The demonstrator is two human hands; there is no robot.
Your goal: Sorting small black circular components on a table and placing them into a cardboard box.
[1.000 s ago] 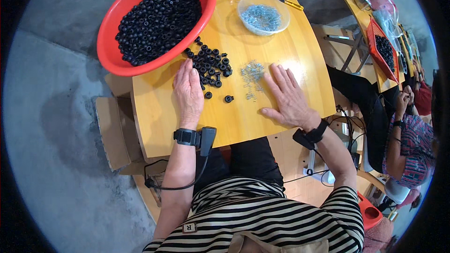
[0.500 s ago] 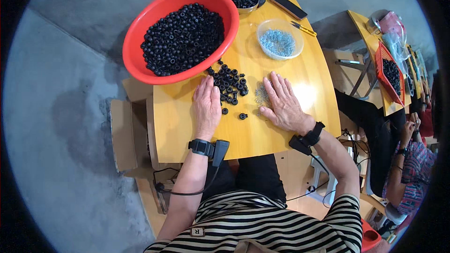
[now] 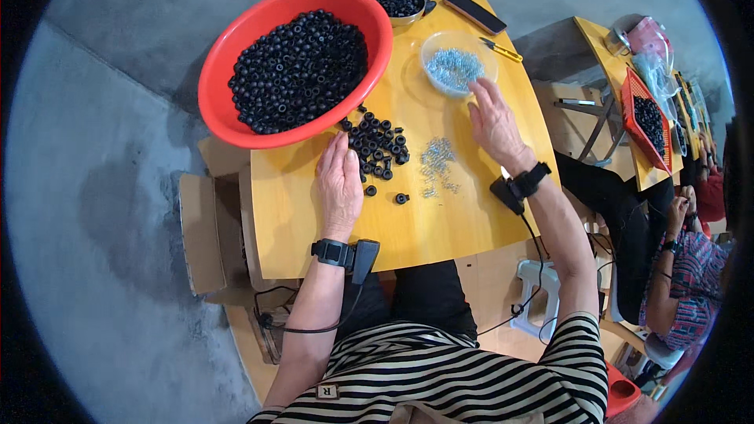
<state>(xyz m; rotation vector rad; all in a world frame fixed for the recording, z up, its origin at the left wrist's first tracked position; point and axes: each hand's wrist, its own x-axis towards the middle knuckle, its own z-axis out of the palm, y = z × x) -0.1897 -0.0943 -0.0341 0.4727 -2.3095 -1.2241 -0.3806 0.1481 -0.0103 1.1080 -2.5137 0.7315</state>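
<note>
My left hand [image 3: 339,182] lies flat on the yellow table [image 3: 440,228], fingers apart, just left of a small heap of black rings [image 3: 378,145]. Two single black rings [image 3: 401,198] sit loose in front of the heap. My right hand [image 3: 493,122] is stretched out toward the clear bowl of small silver parts [image 3: 454,67], fingertips at its near rim, holding nothing that I can see. A scatter of silver parts [image 3: 437,165] lies on the table between my hands. Both wrists wear black bands with cables.
A big red basin [image 3: 224,118] full of black rings fills the table's far left. Behind it stand a small metal bowl of rings [image 3: 397,1], a dark phone [image 3: 473,12] and a yellow-handled tool [image 3: 500,49]. Another person [image 3: 679,283] sits at a neighbouring table on the right.
My right hand has left the scatter of silver parts and reached forward to the clear bowl. My left hand stays flat beside the heap of rings. The view has shifted.
</note>
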